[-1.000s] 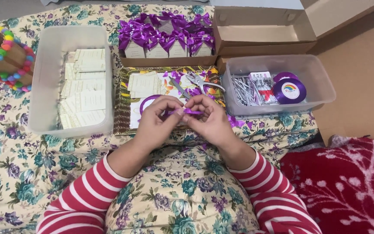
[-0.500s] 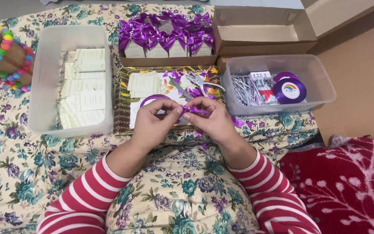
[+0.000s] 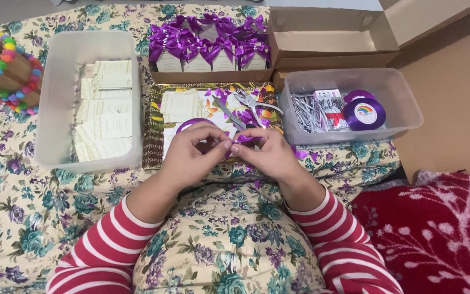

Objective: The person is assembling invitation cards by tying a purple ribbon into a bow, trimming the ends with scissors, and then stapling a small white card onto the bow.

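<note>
My left hand and my right hand meet fingertip to fingertip over a patterned tray, both pinching a short piece of purple ribbon. A loop of the same ribbon curls out above my left hand. Metal pliers lie on the tray just beyond my fingers, next to cream cards. Both arms wear red and white striped sleeves.
A clear tub of cream cards sits left. A cardboard box of small boxes with purple bows stands behind the tray. Right, another clear tub holds a purple ribbon spool and pins. An open cardboard box lies behind it.
My hands have stayed over the tray, fingers working the purple ribbon slightly; the ribbon piece now sits between my fingertips a little higher than before.
</note>
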